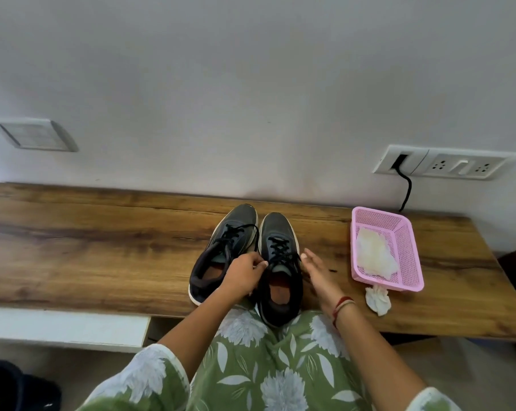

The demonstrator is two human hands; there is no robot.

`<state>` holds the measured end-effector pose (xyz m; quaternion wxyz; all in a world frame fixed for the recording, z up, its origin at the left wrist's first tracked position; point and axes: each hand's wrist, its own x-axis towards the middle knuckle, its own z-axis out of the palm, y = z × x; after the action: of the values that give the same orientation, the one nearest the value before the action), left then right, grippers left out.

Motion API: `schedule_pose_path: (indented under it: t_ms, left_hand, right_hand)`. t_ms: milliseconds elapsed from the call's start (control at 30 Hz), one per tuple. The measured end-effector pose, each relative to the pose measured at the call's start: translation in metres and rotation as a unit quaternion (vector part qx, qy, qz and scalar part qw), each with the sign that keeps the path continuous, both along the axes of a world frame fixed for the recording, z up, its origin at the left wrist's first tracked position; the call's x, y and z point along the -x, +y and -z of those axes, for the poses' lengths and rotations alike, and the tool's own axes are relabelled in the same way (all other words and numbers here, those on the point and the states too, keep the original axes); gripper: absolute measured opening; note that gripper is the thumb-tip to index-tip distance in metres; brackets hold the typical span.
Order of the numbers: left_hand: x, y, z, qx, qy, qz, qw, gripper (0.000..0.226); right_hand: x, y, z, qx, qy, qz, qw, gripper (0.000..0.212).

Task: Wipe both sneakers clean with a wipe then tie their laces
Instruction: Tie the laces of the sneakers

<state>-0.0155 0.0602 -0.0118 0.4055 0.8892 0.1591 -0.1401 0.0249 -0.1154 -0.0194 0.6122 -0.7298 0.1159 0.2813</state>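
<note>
Well off to the left of the fingers, a grey switch plate [36, 134] sat on the pale wall [250, 69]. Below it ran the long wooden table [87, 247], pushed against that wall, with a white panel [64, 324] under its near left edge and something dark on the floor [13, 384] beneath.

Just left of the fingers stood the left-side sneaker [221, 250], dark with a pale sole, toe toward the wall and its black laces lying loose over the upper. The left hand [244, 272] reached across its heel. Its fingers [258, 262] were curled narrow and pinched a black lace [280, 250] of the right-side sneaker [276, 229]. That sneaker stood touching the first one, its heel hanging over the table's near edge above a green floral garment [265, 366].

The right hand [316, 271] lay against the outer side of that sneaker. Its fingers [313, 258] were stretched fairly straight and close together, the thumb tip just beside the lace. Red and pale bands [342, 307] circled its wrist.

Near the right of those fingers a crumpled wipe [378, 299] lay on the wood, touching the front of a pink mesh basket [404, 232] that held another pale wipe [375, 253]. Beyond the basket a black cable [406, 188] ran up the wall to a white socket panel [458, 163].
</note>
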Motion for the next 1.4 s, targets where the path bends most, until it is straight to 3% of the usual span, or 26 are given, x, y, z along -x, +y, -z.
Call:
schedule_pose_path:
  t_ms: [133, 267, 400, 533, 567, 700, 833, 900, 1033, 1167, 1267, 1333, 1400]
  left_hand:
    - [-0.002, 0.001, 0.0, -0.013, -0.02, 0.002, 1.0, 0.028]
    - [-0.001, -0.003, -0.009, 0.005, -0.079, 0.005, 0.997, 0.025]
    - [-0.006, -0.01, -0.022, 0.06, -0.112, 0.002, 0.992, 0.024]
    - [-0.024, -0.015, -0.048, 0.072, -0.06, 0.116, 0.989, 0.024]
    - [-0.029, -0.015, -0.054, 0.085, -0.032, 0.145, 0.985, 0.025]
    - [-0.031, 0.0, -0.072, 0.094, 0.071, 0.177, 0.977, 0.028]
    - [0.0, 0.032, -0.06, -0.024, 0.101, 0.221, 0.97, 0.021]
    - [0.02, 0.042, -0.063, -0.05, 0.091, 0.227, 0.968, 0.018]
    - [0.047, 0.047, -0.095, 0.042, -0.012, 0.147, 0.988, 0.024]
    - [0.045, 0.014, -0.136, 0.066, -0.079, 0.208, 0.973, 0.036]
    - [0.016, -0.003, -0.132, 0.16, -0.069, 0.119, 0.978, 0.046]
    - [-0.013, 0.001, -0.099, 0.096, -0.083, 0.05, 0.991, 0.028]
    - [-0.033, 0.005, -0.066, 0.013, -0.042, 0.102, 0.994, 0.027]
  right_hand:
    - [-0.002, 0.014, 0.007, -0.015, -0.022, 0.03, 0.999, 0.041]
    - [-0.007, 0.015, 0.0, -0.012, -0.082, 0.014, 0.996, 0.042]
    - [-0.009, 0.017, -0.004, 0.12, -0.169, -0.102, 0.973, 0.041]
    - [-0.005, 0.024, -0.003, 0.191, -0.262, -0.142, 0.935, 0.012]
    - [-0.005, 0.025, -0.002, 0.178, -0.264, -0.125, 0.94, 0.006]
    - [-0.005, 0.02, 0.006, 0.109, -0.237, -0.069, 0.963, 0.026]
    - [-0.004, 0.013, 0.006, 0.124, -0.237, -0.043, 0.963, 0.025]
    - [-0.008, 0.009, 0.006, 0.131, -0.228, -0.023, 0.964, 0.023]
    - [-0.008, 0.009, -0.001, 0.091, -0.217, -0.059, 0.97, 0.023]
    - [-0.001, 0.014, -0.009, 0.075, -0.238, -0.085, 0.965, 0.03]
    - [0.0, 0.015, -0.01, 0.008, -0.22, -0.081, 0.972, 0.035]
    - [0.001, 0.014, -0.012, 0.003, -0.213, -0.071, 0.975, 0.031]
    - [0.0, 0.013, -0.013, -0.022, -0.189, -0.039, 0.981, 0.026]
